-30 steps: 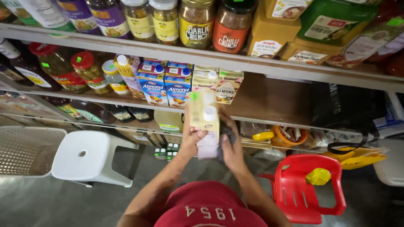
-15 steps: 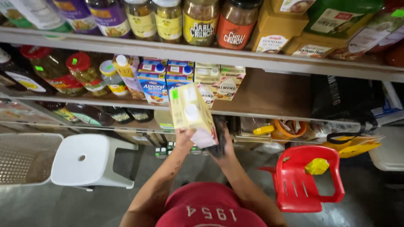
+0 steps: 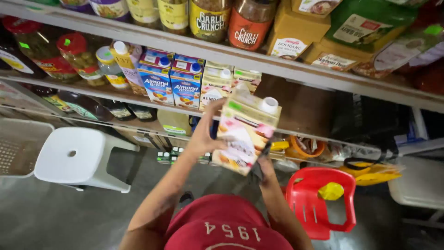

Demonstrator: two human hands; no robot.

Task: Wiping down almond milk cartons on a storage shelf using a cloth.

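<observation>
Shelving step: both hands, left hand and right hand, clamped on tilted cream carton; next needs levelling into shelf gap beside matching cartons.

white stool, red chair, shelved jars

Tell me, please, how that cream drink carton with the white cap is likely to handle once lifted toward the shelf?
The carton looks stiff-walled, so it probably won't flop. It's tilted between the left hand and right hand, suggesting some weight. Tall and narrow, it may tip.
</observation>
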